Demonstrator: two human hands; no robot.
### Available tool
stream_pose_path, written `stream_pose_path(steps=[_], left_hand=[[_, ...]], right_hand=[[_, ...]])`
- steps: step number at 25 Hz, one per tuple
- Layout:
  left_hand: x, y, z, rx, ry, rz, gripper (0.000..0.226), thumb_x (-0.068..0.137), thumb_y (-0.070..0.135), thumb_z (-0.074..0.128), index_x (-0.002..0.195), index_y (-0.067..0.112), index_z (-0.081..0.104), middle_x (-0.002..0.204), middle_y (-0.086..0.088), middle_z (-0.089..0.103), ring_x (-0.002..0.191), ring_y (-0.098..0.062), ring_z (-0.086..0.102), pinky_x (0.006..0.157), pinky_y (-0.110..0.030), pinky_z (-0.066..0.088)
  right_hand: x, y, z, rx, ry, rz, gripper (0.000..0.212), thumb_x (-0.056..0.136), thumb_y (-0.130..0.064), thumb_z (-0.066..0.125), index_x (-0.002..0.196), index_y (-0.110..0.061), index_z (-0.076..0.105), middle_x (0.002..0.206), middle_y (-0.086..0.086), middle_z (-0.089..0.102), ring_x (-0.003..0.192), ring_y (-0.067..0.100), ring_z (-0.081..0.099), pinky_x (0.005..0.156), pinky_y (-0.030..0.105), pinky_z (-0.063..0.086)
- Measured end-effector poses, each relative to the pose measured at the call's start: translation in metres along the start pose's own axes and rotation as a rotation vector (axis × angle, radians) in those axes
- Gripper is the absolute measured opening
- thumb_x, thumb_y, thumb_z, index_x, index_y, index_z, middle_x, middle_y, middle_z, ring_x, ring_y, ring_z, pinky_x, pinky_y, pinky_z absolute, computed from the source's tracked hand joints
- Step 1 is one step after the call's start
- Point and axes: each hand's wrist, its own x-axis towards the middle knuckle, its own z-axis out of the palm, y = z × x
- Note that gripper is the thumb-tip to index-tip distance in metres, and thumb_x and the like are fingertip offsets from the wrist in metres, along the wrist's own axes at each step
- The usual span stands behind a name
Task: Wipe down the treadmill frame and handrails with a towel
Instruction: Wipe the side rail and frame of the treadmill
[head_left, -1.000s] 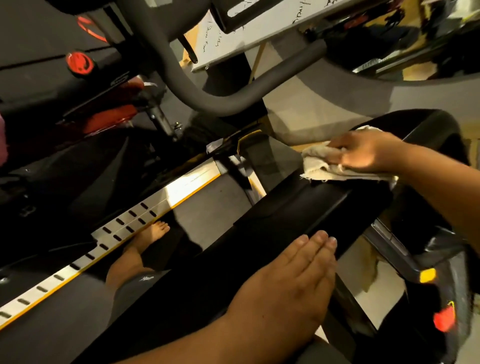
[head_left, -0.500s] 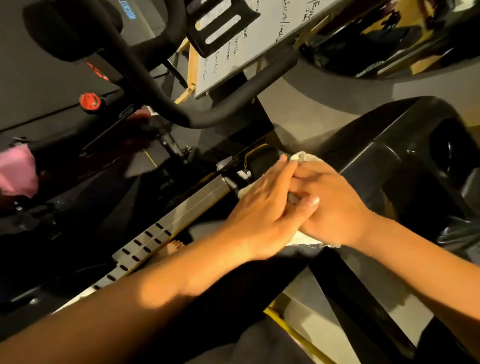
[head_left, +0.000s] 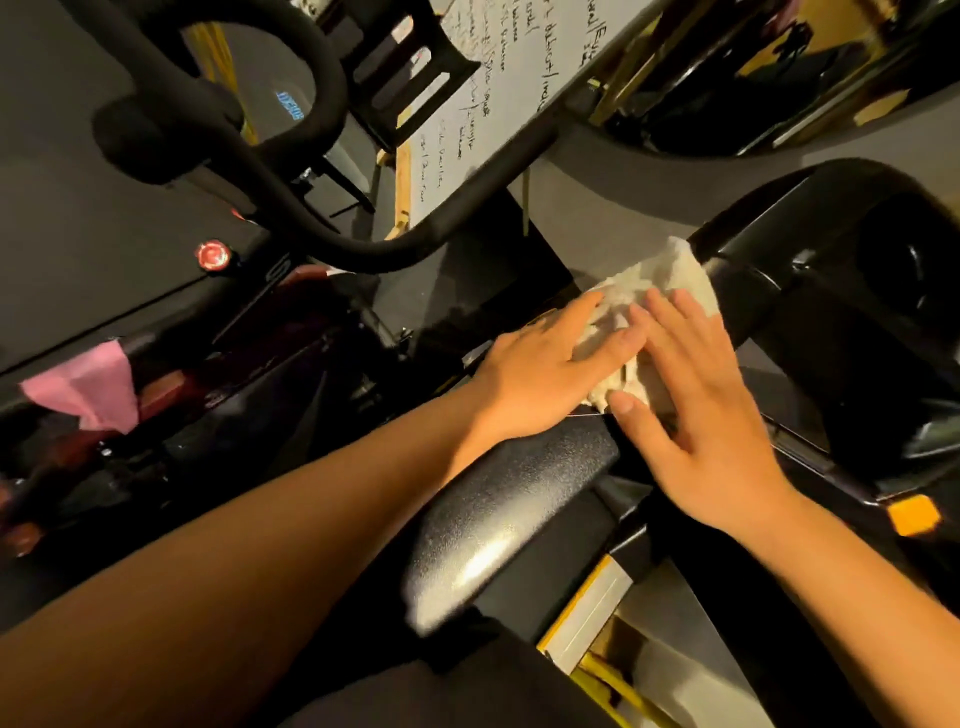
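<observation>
Forearms enter from the lower frame. Left hand (head_left: 540, 369) and right hand (head_left: 691, 405), fingers extended, press flat on the crumpled white towel (head_left: 654, 291) at centre right, on the black treadmill frame (head_left: 519, 499). Judged soft, light, bunch-prone; best gripped mid-wad. Handrail (head_left: 322, 218) beyond, upper left.

Single view: one wide-angle camera worn on the person's head, aimed forward and steeply down along both forearms. The view is close; the left hand (head_left: 540, 371) and right hand (head_left: 701, 415) lie near frame centre, resting on the towel (head_left: 660, 283) over the black treadmill frame (head_left: 509, 514). The horizon is rolled, so straight members run diagonally. Wide-angle distortion bends the handrail (head_left: 291, 187) across the upper frame. A whiteboard (head_left: 498, 78) occupies the top edge. No second view is provided.
</observation>
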Motion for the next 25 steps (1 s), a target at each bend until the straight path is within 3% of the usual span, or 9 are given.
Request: stream_pose_path(steps=[3, 7, 11, 16, 19, 22, 25], left_hand=[[-0.024, -0.004, -0.004, 0.097, 0.033, 0.003, 0.071, 0.083, 0.076, 0.032, 0.145, 0.042, 0.029, 0.137, 0.008, 0.055, 0.122, -0.014, 0.055, 0.106, -0.038, 0.04], [-0.058, 0.007, 0.008, 0.441, 0.235, -0.011, 0.058, 0.094, 0.061, 0.029, 0.133, 0.022, 0.044, 0.113, 0.0, 0.063, 0.1, -0.023, 0.061, 0.086, -0.037, 0.048], [-0.041, 0.026, 0.032, 0.784, 0.294, 0.029, 0.082, 0.083, 0.065, 0.009, 0.136, 0.009, 0.037, 0.124, -0.013, 0.053, 0.105, -0.032, 0.054, 0.088, -0.042, 0.045], [0.037, 0.054, 0.032, 0.425, 0.187, 0.002, 0.065, 0.092, 0.057, 0.044, 0.139, 0.014, 0.032, 0.125, -0.016, 0.056, 0.11, -0.036, 0.056, 0.087, -0.042, 0.046], [0.056, 0.059, 0.029, 0.397, 0.139, -0.175, 0.063, 0.092, 0.055, 0.042, 0.141, 0.017, 0.031, 0.127, -0.015, 0.054, 0.113, -0.035, 0.054, 0.084, -0.038, 0.042], [0.019, 0.053, 0.031, 0.668, 0.201, -0.11, 0.062, 0.092, 0.061, 0.036, 0.136, 0.018, 0.037, 0.124, -0.014, 0.054, 0.109, -0.034, 0.056, 0.078, -0.037, 0.04], [-0.036, 0.031, 0.027, 0.504, 0.317, -0.104, 0.059, 0.09, 0.068, 0.037, 0.136, 0.029, 0.04, 0.123, -0.005, 0.059, 0.109, -0.025, 0.058, 0.086, -0.039, 0.046]], right_hand=[[-0.02, -0.002, 0.0, -0.03, -0.025, -0.091, 0.068, 0.093, -0.045, 0.046, 0.152, -0.016, 0.026, 0.16, 0.002, 0.021, 0.15, 0.019, 0.009, 0.122, 0.045, 0.008], [-0.027, 0.006, 0.001, -0.016, -0.026, -0.24, 0.065, 0.093, -0.044, 0.05, 0.15, -0.018, 0.031, 0.158, 0.001, 0.028, 0.149, 0.016, 0.016, 0.122, 0.041, 0.013], [-0.029, 0.037, -0.01, 0.04, -0.003, -0.263, 0.061, 0.091, -0.041, 0.051, 0.147, -0.019, 0.038, 0.156, -0.003, 0.032, 0.147, 0.012, 0.022, 0.12, 0.037, 0.021], [0.006, 0.073, -0.035, 0.09, 0.01, -0.072, 0.059, 0.087, -0.034, 0.047, 0.144, -0.019, 0.042, 0.153, 0.0, 0.038, 0.143, 0.014, 0.029, 0.117, 0.039, 0.028], [0.035, 0.067, -0.033, 0.006, 0.007, -0.057, 0.052, 0.083, -0.031, 0.036, 0.131, -0.017, 0.051, 0.136, 0.004, 0.052, 0.129, 0.027, 0.043, 0.109, 0.048, 0.034], [0.023, 0.049, -0.021, 0.017, 0.079, -0.154, 0.048, 0.075, -0.026, 0.037, 0.117, -0.013, 0.057, 0.116, 0.006, 0.059, 0.11, 0.031, 0.053, 0.097, 0.048, 0.041], [-0.012, 0.029, -0.006, 0.112, 0.098, -0.225, 0.054, 0.08, -0.027, 0.046, 0.132, -0.014, 0.054, 0.133, 0.008, 0.056, 0.126, 0.027, 0.048, 0.108, 0.046, 0.038]])
